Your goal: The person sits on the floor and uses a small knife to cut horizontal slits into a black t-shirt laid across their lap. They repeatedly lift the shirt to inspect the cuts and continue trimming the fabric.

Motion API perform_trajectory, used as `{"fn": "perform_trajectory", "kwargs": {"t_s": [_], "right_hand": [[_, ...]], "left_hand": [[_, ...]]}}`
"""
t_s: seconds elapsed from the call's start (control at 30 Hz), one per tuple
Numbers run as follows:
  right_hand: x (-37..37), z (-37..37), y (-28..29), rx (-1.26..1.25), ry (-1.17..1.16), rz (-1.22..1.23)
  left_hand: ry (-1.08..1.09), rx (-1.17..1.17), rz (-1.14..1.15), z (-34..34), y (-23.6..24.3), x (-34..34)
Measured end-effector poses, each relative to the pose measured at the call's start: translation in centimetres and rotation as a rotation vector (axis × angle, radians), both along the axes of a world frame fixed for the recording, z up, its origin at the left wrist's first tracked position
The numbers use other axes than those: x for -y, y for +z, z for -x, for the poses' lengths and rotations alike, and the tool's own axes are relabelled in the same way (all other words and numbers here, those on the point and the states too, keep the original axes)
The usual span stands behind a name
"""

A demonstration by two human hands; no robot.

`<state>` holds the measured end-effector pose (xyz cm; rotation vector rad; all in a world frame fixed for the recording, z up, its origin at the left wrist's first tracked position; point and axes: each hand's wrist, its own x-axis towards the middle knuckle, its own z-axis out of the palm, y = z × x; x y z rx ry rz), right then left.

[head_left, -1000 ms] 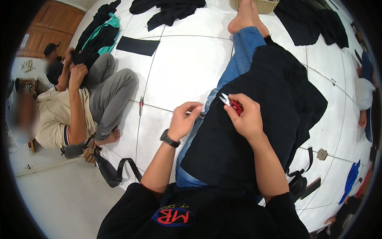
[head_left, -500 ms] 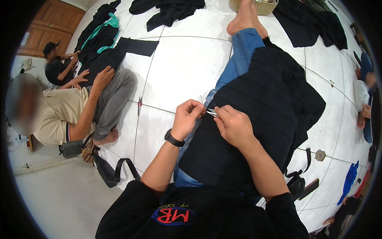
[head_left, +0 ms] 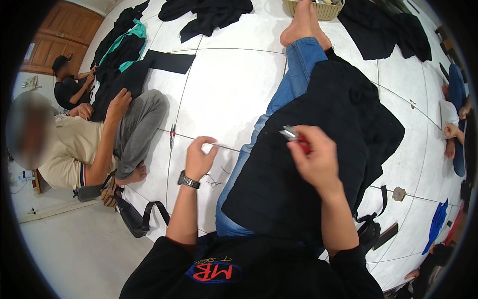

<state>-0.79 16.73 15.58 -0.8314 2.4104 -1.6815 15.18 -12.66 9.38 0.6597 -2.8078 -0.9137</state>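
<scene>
My right hand (head_left: 319, 158) is closed on small thread snips (head_left: 289, 133) with red handles, their metal blades sticking out toward the left. It hovers over a black cloth (head_left: 271, 192) spread across my lap and legs. Off the cloth's left side, my left hand (head_left: 198, 158) hangs above the white tiles, a dark watch on its wrist. Its thumb and forefinger are apart, and I see nothing between them. Dark thread scraps (head_left: 214, 182) lie on the floor just beside it.
Another red-handled snips (head_left: 172, 135) lies on the tiles to the left. Two people sit at the left with black cloth (head_left: 119, 92). A wicker basket (head_left: 326, 11) stands by my feet. Black garments (head_left: 219, 15) lie at the far side; a black bag (head_left: 134, 214) sits lower left.
My hands have moved apart: the left went left and down, off the cloth; the right moved right with the snips. The neighbour's near hand has lifted slightly from the cloth.
</scene>
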Motion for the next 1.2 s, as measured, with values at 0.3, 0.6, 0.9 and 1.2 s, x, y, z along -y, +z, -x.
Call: {"fn": "perform_trajectory", "kwargs": {"t_s": [0.3, 0.6, 0.9, 1.2], "right_hand": [[-15.9, -0.4, 0.9, 0.162, -0.369, -0.609], [-17.0, -4.9, 5.6, 0.163, -0.150, -0.687], [-16.7, -10.1, 9.5, 0.420, 0.413, -0.978], [-4.7, -2.1, 6.6, 0.141, 0.047, -0.226]], "left_hand": [[0.049, 0.006, -0.303, 1.0, 3.7, -8.3], [0.028, -0.183, -0.625, -3.7, 4.1, -7.7], [-0.205, 0.477, -0.476, -9.4, 7.8, -6.8], [-0.296, -0.147, -0.078, 3.6, 3.5, -10.4]]}}
